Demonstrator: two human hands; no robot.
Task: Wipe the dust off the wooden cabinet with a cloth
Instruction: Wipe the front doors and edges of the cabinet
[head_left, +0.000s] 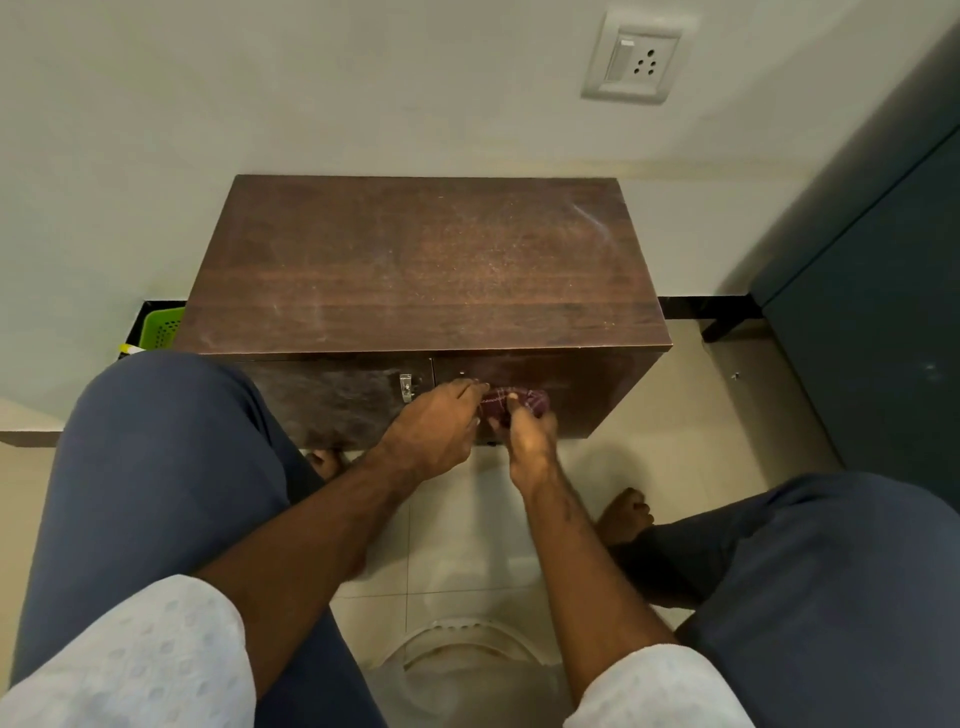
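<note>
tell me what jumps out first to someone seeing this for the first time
The dark wooden cabinet against the wall fills the middle of the view, its top speckled with pale dust. At its front, near the door latch, the left hand and right hand together hold a bunched maroon checked cloth. A white wall socket sits high at the upper right.

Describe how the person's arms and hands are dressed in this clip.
Both hands, left hand and right hand, are bare: no gloves, rings or watch visible. Forearms are uncovered. Short white sleeves with a raised dotted texture end around the elbows on both arms.
</note>
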